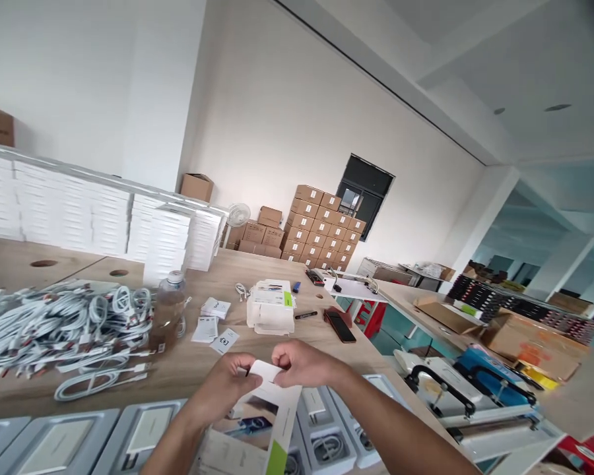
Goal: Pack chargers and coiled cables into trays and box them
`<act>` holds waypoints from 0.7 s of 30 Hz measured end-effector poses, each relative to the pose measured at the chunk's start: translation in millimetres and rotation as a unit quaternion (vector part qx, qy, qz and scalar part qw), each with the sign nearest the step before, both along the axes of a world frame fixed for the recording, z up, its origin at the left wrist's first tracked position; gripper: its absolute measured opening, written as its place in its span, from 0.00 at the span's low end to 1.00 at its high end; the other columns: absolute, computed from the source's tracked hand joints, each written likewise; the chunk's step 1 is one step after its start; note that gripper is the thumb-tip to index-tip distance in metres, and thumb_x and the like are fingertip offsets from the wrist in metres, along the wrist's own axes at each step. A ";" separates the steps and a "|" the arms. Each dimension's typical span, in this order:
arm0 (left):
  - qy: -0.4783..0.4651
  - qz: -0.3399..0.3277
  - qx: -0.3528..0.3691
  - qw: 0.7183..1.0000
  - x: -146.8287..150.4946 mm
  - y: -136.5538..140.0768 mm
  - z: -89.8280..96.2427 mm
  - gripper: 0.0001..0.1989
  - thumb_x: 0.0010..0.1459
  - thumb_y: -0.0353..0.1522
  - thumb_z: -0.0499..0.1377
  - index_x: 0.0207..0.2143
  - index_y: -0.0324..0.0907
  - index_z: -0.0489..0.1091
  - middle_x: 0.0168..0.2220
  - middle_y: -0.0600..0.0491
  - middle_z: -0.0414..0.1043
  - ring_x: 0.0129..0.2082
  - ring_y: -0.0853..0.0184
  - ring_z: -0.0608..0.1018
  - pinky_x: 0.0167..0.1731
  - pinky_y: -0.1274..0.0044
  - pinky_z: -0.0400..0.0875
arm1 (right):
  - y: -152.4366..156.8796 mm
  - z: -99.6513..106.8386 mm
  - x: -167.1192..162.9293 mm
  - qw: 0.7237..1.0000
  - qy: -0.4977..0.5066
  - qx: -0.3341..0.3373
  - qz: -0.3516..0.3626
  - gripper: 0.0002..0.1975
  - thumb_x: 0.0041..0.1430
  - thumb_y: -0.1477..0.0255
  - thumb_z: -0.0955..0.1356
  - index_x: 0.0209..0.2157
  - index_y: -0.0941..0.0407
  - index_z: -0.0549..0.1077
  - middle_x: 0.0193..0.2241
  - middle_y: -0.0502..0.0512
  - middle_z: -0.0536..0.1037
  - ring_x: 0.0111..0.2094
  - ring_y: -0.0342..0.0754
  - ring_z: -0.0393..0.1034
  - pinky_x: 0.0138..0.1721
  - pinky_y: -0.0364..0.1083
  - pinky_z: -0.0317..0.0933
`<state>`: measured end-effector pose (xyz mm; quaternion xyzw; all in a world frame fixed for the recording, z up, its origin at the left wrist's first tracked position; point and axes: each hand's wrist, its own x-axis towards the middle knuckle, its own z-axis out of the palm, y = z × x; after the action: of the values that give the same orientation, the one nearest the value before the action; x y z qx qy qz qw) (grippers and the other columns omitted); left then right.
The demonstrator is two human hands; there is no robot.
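A white printed carton point(257, 422) with a green corner stands at the near edge of the table, its end flap raised. My left hand point(230, 382) pinches the left side of that flap between thumb and fingers. On the flap's right side my right hand point(299, 363) is closed, fingers curled against the card. Under and beside the carton lie grey trays point(327, 432), some with a white block and a coiled white cable in them. Farther off, a flattened white carton point(271, 307) rests next to small white leaflets point(224, 341).
A heap of white cables point(89, 323) and a bottle point(169, 307) are on the left. Stacked white boxes point(69, 204) line the back. A phone point(340, 326) and a black marker point(306, 315) lie ahead. Sealing machines point(455, 389) stand at the right.
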<state>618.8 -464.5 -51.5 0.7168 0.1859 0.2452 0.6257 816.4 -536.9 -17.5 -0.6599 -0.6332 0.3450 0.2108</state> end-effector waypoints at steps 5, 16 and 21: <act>-0.028 -0.013 -0.010 0.999 -8.2 7.5 -3.8 0.11 0.50 0.40 0.61 0.27 0.41 0.73 0.24 0.58 0.70 0.24 0.69 0.69 0.28 0.78 0.63 | 17.6 6.0 6.1 0.986 0.131 -0.101 0.003 0.18 0.38 0.67 0.77 0.31 0.60 0.73 0.26 0.48 0.76 0.26 0.41 0.68 0.29 0.40 0.60; -0.017 -0.055 -0.017 0.998 -8.2 6.3 -15.4 0.11 0.49 0.40 0.64 0.28 0.41 0.74 0.22 0.59 0.66 0.22 0.71 0.66 0.24 0.80 0.61 | 1.1 -8.3 15.5 0.960 0.201 -0.195 0.000 0.21 0.34 0.63 0.79 0.31 0.60 0.78 0.24 0.48 0.77 0.22 0.39 0.69 0.29 0.41 0.62; -0.010 -0.074 -0.014 0.997 1.7 -2.8 -20.6 0.10 0.46 0.38 0.65 0.27 0.39 0.75 0.21 0.59 0.66 0.22 0.71 0.66 0.23 0.80 0.59 | -9.8 -9.0 18.0 0.976 0.127 -0.176 0.034 0.15 0.38 0.70 0.78 0.31 0.59 0.81 0.21 0.45 0.76 0.23 0.38 0.66 0.28 0.38 0.59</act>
<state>620.5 -467.2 -72.0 0.7173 0.1291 0.2030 0.6540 834.4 -546.7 -26.6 -0.6156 -0.5527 0.5390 0.1582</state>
